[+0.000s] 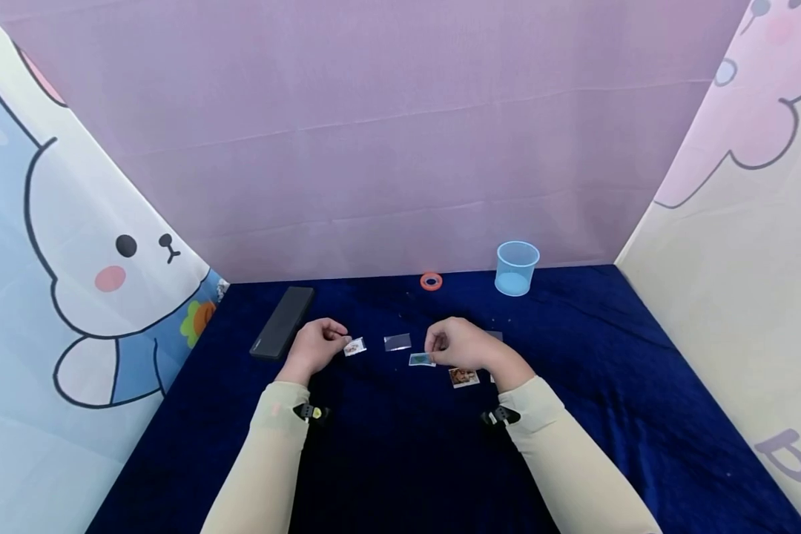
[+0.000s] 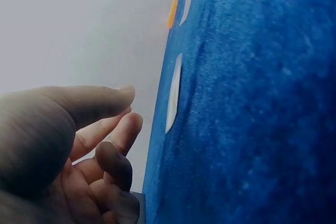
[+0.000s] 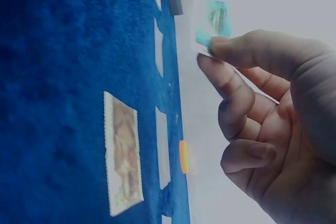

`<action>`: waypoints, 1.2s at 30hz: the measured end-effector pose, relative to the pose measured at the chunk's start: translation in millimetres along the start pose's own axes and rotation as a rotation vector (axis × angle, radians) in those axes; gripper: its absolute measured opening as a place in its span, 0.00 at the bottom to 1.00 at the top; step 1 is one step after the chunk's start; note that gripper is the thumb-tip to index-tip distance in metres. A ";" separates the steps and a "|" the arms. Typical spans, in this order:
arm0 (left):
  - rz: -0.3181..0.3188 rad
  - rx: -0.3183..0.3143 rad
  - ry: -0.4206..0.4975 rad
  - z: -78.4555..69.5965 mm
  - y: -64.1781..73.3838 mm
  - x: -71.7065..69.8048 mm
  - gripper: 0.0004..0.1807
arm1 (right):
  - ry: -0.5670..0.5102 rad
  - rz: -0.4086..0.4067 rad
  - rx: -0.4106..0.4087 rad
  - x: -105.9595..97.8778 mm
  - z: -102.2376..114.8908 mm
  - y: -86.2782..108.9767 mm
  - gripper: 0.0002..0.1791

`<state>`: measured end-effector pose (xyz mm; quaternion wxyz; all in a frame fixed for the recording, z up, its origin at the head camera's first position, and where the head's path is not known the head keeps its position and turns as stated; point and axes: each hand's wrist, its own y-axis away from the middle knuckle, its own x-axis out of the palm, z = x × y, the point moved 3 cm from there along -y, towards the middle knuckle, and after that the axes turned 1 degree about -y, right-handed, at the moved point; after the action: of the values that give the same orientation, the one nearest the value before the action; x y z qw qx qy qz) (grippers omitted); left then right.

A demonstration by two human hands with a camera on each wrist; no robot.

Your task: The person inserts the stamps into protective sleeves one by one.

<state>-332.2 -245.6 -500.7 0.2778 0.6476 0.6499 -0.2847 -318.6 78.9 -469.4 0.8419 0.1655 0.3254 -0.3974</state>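
Note:
My right hand (image 1: 463,343) pinches a small blue-green postage stamp (image 3: 212,22) between thumb and forefinger, its other fingers loosely curled. In the right wrist view the stamp is up off the cloth. My left hand (image 1: 315,345) has its fingertips beside a pale stamp (image 1: 354,346). The left wrist view shows a gap between those fingers and the stamp, with nothing in the hand. Between the hands lies a dark rectangular piece (image 1: 397,342) with a shiny edge. A brown picture stamp (image 1: 463,377) with toothed edges lies below my right wrist.
A long black case (image 1: 283,322) lies left of my left hand. At the back are an orange tape ring (image 1: 431,281) and a translucent blue cup (image 1: 517,268). Another flat piece (image 1: 495,335) is partly hidden behind my right hand. Dark blue cloth (image 1: 387,460) covers the table.

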 end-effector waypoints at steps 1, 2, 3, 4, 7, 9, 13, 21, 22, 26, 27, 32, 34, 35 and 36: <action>-0.002 0.008 -0.002 -1.2 0.5 -0.5 0.08 | -0.007 -0.012 0.002 -2.1 -0.1 0.7 0.06; -0.005 0.014 -0.006 -2.5 1.0 -0.9 0.08 | -0.013 -0.023 0.005 -4.1 -0.2 1.4 0.05; -0.006 0.019 -0.010 -3.8 1.7 -1.3 0.08 | -0.020 -0.037 0.007 -6.1 -0.3 2.1 0.05; -0.007 0.027 -0.016 -5.1 2.2 -1.7 0.08 | -0.030 -0.050 0.010 -8.3 0.1 2.8 0.04; -0.009 0.046 -0.027 -9.8 3.5 -2.1 0.08 | -0.052 -0.108 0.003 -15.1 0.9 4.8 0.03; -0.008 0.061 -0.031 -13.6 4.0 -1.9 0.08 | -0.056 -0.151 -0.004 -19.9 0.6 5.5 0.04; 0.001 0.083 -0.050 -21.3 3.8 0.1 0.09 | -0.063 -0.217 -0.017 -28.4 -0.8 7.2 0.06; 0.040 0.105 -0.097 -38.8 0.0 13.5 0.14 | -0.125 -0.322 -0.017 -43.9 -1.6 15.8 0.07; 0.048 0.101 -0.103 -40.6 -0.5 16.1 0.14 | -0.134 -0.332 -0.013 -45.8 -1.8 17.1 0.06; 0.076 0.099 -0.130 -47.5 -1.8 23.9 0.15 | -0.126 -0.382 -0.008 -53.3 -2.3 21.1 0.06; 0.082 0.098 -0.132 -49.1 -2.3 25.3 0.16 | -0.124 -0.394 -0.008 -55.2 -2.1 21.9 0.06; 0.099 0.086 -0.143 -56.2 -4.2 31.0 0.17 | -0.127 -0.439 0.002 -64.6 -0.5 27.1 0.06; 0.096 0.084 -0.151 -58.6 -5.0 33.1 0.17 | -0.132 -0.450 0.014 -68.0 -1.2 29.5 0.06; 0.093 0.084 -0.156 -59.5 -5.5 34.3 0.17 | -0.136 -0.456 0.020 -69.5 -1.6 30.5 0.06; 0.088 0.086 -0.157 -60.9 -5.8 35.4 0.17 | -0.141 -0.464 0.024 -71.0 -1.8 31.4 0.06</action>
<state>-337.8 -176.9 -484.9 0.3121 0.6624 0.5844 -0.3497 -328.5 139.5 -421.9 0.7467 0.0685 0.2904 -0.5945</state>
